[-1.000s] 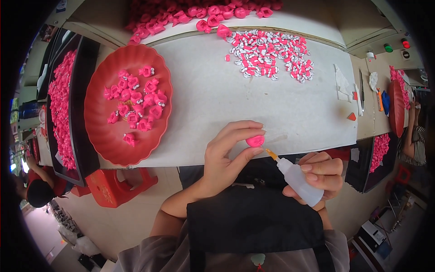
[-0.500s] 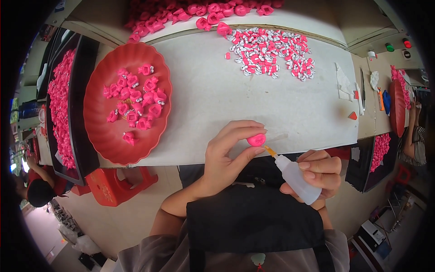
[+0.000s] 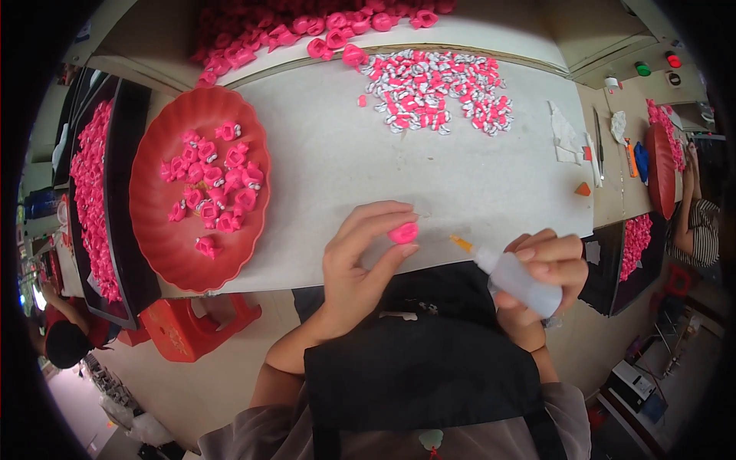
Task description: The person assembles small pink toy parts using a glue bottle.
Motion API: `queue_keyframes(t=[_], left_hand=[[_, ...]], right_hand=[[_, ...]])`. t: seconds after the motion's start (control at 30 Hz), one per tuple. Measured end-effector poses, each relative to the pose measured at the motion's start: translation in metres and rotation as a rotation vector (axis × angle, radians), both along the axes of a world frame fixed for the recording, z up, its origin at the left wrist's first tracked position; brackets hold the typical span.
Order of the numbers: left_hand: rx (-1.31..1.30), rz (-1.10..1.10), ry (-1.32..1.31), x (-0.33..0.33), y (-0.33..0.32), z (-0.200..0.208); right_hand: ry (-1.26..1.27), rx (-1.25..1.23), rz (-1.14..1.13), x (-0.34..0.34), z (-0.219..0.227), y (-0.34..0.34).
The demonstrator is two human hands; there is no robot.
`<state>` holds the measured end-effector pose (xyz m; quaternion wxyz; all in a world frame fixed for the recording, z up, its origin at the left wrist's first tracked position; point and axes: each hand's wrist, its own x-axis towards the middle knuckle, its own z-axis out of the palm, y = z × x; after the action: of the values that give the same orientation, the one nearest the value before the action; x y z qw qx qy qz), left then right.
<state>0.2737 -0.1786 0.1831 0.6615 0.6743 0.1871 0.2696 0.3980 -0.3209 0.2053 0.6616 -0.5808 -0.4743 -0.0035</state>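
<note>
Between the thumb and fingers of my left hand [image 3: 360,249] is a small pink rounded plastic piece [image 3: 402,232], held over the table's near edge. My right hand [image 3: 548,272] grips a translucent white squeeze bottle [image 3: 521,282], tilted with its amber nozzle tip up and to the left. A gap separates the nozzle from the pink piece. On the left, a red scalloped tray [image 3: 153,238] carries several pink figure parts [image 3: 207,245] with white details. A spread of small pink-and-white pieces [image 3: 429,88] covers the far part of the white-topped table [image 3: 322,153].
Pink hollow parts [image 3: 307,31] are heaped on the shelf beyond the table. White tissue [image 3: 563,134], tweezers [image 3: 599,146] and an orange-handled tool [image 3: 631,157] lie at the right. Black bins of pink parts [image 3: 96,199] flank the table. A red stool [image 3: 184,330] stands lower left. Other people work on both sides.
My hands have moved apart: the pink piece went left with my left hand, and the bottle shifted right, its nozzle away from the piece. The whole view has shifted slightly.
</note>
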Motion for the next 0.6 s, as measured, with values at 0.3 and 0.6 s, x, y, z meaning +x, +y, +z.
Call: queue_keyframes(t=[0.3, 0.6], left_hand=[[-0.114, 0.047, -0.001, -0.004, 0.011, 0.000], [-0.098, 0.003, -0.027, -0.006, 0.010, -0.001]], right_hand=[[0.411, -0.326, -0.016, 0.085, -0.006, 0.024], [-0.439, -0.762, -0.071, 0.097, -0.019, 0.084]])
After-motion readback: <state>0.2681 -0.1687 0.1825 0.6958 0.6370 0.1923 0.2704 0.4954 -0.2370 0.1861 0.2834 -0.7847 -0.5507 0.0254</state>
